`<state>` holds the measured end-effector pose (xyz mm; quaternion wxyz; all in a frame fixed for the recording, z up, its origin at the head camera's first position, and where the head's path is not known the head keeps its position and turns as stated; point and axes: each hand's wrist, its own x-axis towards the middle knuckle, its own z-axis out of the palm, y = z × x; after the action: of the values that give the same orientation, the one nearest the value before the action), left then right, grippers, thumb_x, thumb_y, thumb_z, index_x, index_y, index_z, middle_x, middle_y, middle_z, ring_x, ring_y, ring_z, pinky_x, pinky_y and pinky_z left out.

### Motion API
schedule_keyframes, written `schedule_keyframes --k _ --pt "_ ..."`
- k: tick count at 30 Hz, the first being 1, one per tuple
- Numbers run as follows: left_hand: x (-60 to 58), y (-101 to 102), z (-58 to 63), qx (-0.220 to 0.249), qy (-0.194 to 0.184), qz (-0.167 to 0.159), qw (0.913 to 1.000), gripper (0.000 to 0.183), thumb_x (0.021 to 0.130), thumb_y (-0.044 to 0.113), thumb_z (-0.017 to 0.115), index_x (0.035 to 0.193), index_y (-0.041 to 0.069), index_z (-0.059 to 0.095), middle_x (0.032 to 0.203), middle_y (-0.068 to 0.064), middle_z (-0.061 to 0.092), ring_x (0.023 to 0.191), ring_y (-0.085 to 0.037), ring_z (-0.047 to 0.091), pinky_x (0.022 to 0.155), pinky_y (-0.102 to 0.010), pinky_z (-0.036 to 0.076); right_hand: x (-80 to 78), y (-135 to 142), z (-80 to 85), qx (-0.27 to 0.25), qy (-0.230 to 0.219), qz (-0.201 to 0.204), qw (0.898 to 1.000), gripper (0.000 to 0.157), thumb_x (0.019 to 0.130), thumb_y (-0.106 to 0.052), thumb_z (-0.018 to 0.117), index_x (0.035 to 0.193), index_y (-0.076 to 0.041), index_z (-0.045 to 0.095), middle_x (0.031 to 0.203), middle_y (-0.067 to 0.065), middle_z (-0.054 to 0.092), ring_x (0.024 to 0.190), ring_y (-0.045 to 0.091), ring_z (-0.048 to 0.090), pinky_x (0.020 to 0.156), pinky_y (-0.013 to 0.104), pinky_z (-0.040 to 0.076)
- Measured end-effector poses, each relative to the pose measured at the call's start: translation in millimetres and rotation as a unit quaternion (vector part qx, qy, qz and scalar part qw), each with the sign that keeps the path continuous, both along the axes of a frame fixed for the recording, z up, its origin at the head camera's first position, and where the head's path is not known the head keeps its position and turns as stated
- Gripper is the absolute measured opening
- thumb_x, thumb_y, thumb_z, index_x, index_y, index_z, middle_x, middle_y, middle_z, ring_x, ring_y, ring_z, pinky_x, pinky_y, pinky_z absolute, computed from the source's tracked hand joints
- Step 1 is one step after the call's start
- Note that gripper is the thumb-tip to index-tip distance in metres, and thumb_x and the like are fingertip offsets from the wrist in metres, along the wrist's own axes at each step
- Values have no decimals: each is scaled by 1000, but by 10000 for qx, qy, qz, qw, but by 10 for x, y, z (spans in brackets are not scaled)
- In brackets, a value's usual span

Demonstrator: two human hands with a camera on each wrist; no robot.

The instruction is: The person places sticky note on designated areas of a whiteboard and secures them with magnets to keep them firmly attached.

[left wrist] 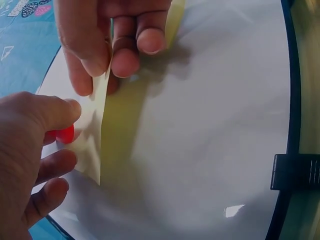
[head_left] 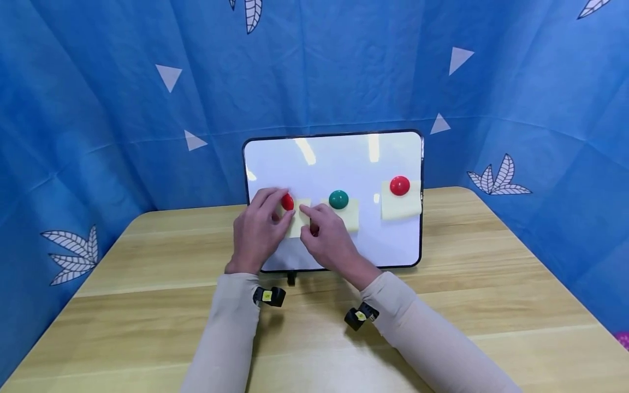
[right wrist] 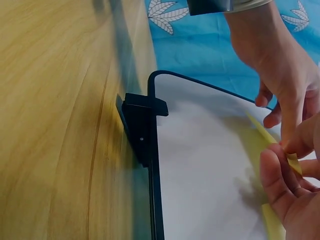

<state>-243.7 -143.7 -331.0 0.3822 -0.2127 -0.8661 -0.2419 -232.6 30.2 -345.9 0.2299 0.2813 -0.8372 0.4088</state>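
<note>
A whiteboard (head_left: 344, 158) with a dark frame stands tilted on the table. My left hand (head_left: 255, 232) pinches a red round magnet (head_left: 287, 202) at the board's left part, over a pale yellow sticky note (head_left: 296, 229). In the left wrist view the red magnet (left wrist: 66, 134) shows between thumb and fingers, partly hidden. My right hand (head_left: 330, 238) pinches the right edge of the same note; the right wrist view shows the paper (right wrist: 294, 162) between thumb and fingers. The note's lower part (left wrist: 120, 125) stands off the board and casts a shadow.
A green magnet (head_left: 338, 199) is on a second note (head_left: 350, 215) just right of my right hand. Farther right, another red magnet (head_left: 400, 185) holds a third note (head_left: 400, 208). A black stand clip (right wrist: 141, 122) grips the board's lower edge above the wooden table (head_left: 472, 240). A blue curtain (head_left: 344, 65) hangs behind.
</note>
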Motion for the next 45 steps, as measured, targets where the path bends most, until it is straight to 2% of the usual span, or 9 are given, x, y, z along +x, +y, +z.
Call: schedule_keyframes --k 7,21,33,45 --pt "-17 -9 1 -67 -169 91 9998 47 84 23 83 127 9 68 121 -11 58 78 -21 66 65 -36 58 11 -30 10 52 -123 13 9999 41 91 -2 62 132 3 62 100 11 59 70 14 50 59 24 48" --pt "-37 68 4 -126 72 176 9997 46 84 23 82 125 9 68 118 -14 58 78 -24 69 67 -39 59 31 -10 31 131 -163 -81 9997 42 91 -3 66 133 1 62 101 10 59 72 14 51 62 22 50" --pt "-38 69 9 -208 60 182 9996 44 86 24 80 125 8 68 116 -15 57 80 -27 69 68 -41 59 17 -7 40 188 -96 -72 9998 42 91 -2 66 133 1 62 98 9 58 71 13 51 62 23 49" --pt "-59 91 -13 -201 32 154 9997 44 86 25 80 126 9 68 116 -15 57 76 -25 68 67 -40 59 15 19 49 240 -130 -108 9996 42 91 -2 65 133 1 62 98 8 58 72 13 50 61 23 49"
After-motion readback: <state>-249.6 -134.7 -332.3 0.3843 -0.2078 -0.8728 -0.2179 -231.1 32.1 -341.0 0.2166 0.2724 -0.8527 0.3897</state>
